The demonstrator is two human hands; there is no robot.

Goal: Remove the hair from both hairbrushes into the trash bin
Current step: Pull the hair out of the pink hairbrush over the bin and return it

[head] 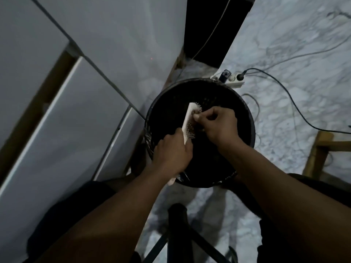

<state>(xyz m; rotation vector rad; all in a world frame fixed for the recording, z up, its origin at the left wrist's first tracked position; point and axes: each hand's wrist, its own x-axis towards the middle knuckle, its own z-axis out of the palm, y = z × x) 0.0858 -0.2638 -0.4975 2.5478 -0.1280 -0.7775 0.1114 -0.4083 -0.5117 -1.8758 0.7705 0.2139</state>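
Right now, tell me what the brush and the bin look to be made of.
Brush: pale body, smooth and matte, likely plastic or painted wood; thin shiny pins suggest metal. Bin: black with a perforated wall, probably mesh metal or plastic; too dark to tell.

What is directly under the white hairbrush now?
The open black trash bin is under the hairbrush, which the left hand holds while the right hand picks at its bristles. The bin's inside is too dark to see contents.

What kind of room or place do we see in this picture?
Probably a room in a home, perhaps a bedroom: a marble-patterned floor, white cabinet doors, a power strip with plugs on the floor, and a black trash bin.
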